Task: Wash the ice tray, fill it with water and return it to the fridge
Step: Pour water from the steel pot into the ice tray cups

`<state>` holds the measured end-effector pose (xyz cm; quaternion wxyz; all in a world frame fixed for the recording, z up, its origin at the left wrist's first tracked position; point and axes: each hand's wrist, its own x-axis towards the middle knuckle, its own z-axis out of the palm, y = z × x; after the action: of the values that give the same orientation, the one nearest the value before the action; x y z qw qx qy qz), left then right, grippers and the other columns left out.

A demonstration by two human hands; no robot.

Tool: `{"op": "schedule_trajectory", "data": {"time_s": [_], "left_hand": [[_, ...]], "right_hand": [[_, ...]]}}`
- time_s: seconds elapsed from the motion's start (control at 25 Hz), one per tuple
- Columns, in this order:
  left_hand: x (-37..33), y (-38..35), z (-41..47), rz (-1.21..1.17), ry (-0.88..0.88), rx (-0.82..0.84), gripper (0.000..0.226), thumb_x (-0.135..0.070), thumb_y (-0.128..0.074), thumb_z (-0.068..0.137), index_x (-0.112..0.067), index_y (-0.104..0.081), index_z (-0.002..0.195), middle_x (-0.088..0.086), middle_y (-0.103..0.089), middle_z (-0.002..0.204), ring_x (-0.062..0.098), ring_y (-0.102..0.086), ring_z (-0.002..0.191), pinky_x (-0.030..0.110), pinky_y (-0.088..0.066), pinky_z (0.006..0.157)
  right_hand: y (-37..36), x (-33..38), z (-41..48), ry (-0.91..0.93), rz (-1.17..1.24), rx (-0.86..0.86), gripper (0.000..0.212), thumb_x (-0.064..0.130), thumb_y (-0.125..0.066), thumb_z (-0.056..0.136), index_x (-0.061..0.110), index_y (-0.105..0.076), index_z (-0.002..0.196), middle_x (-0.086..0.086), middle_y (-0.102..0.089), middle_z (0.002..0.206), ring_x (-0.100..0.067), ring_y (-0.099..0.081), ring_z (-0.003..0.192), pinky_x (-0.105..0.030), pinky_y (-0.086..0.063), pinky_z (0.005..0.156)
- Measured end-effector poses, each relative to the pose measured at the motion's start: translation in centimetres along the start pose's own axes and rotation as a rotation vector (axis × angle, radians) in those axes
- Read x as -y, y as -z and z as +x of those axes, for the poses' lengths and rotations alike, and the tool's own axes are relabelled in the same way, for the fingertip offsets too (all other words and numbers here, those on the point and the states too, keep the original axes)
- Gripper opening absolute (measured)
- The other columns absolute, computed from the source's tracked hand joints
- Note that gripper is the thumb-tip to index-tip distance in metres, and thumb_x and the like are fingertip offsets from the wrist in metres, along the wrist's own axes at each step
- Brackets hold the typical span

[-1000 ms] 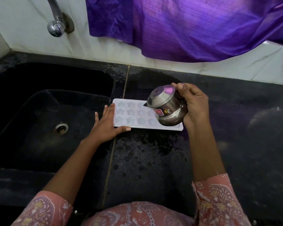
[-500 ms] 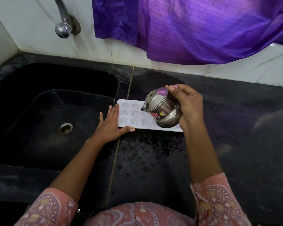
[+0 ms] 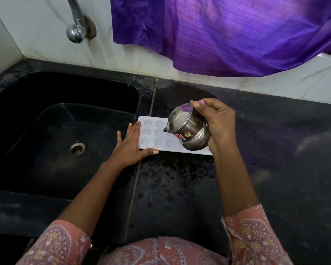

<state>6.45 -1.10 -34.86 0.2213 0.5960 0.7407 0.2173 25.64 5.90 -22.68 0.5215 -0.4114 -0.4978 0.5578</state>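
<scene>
A white ice tray (image 3: 153, 131) with star-shaped cells lies flat on the black counter, just right of the sink. My left hand (image 3: 131, 148) rests against the tray's left end, palm down, fingers spread, thumb along its front edge. My right hand (image 3: 217, 121) grips a small steel pot (image 3: 187, 131) with stickers on it. The pot is tipped left over the tray's middle, mouth toward the cells. The tray's right part is hidden behind the pot and hand.
A black sink (image 3: 46, 115) with a metal drain (image 3: 75, 149) lies to the left. A chrome tap (image 3: 75, 27) juts from the white tiled wall. A purple cloth (image 3: 227, 33) hangs above the wet black counter (image 3: 275, 159).
The pot stays tilted over the tray and has shifted slightly left along it. My left hand stays at the tray's left end.
</scene>
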Motion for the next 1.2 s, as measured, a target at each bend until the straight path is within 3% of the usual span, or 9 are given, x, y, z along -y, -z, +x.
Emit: {"op": "schedule_trajectory", "data": {"time_s": [0.32,0.88,1.04,1.2], "left_hand": [[0.16,-0.14,0.11,-0.007,0.005,-0.008,0.112,-0.066,-0.055,0.072,-0.014,0.009,0.149,0.0,0.006,0.159,0.012,0.015,0.143,0.043,0.018,0.11],[0.37,-0.12,0.2,-0.009,-0.012,-0.001,0.132,-0.088,-0.045,0.053,-0.015,0.008,0.149,-0.001,0.005,0.159,0.012,0.014,0.143,0.041,0.019,0.109],[0.13,-0.07,0.11,-0.012,0.0,-0.008,0.115,-0.069,-0.055,0.07,-0.014,0.008,0.149,-0.001,0.006,0.159,0.012,0.015,0.143,0.042,0.019,0.11],[0.15,-0.05,0.02,-0.015,0.001,-0.01,0.113,-0.067,-0.054,0.071,-0.014,0.008,0.149,-0.001,0.005,0.159,0.012,0.015,0.143,0.042,0.019,0.11]], "right_hand": [[-0.16,0.22,-0.12,0.013,-0.012,0.007,0.014,0.0,-0.074,0.071,0.011,-0.065,0.071,0.01,-0.067,0.058,-0.002,-0.061,0.058,-0.016,-0.049,0.06],[-0.17,0.69,-0.27,0.026,-0.011,-0.006,0.014,0.002,-0.075,0.071,0.013,-0.066,0.07,0.01,-0.066,0.059,-0.002,-0.06,0.059,-0.016,-0.048,0.06],[-0.12,0.7,-0.28,0.034,-0.013,-0.011,0.014,0.001,-0.074,0.071,0.012,-0.065,0.07,0.011,-0.065,0.057,0.0,-0.059,0.056,-0.015,-0.048,0.058],[-0.09,0.59,-0.19,0.027,0.01,-0.018,0.014,0.0,-0.074,0.072,0.011,-0.065,0.07,0.011,-0.065,0.056,0.0,-0.059,0.056,-0.014,-0.048,0.059]]}}
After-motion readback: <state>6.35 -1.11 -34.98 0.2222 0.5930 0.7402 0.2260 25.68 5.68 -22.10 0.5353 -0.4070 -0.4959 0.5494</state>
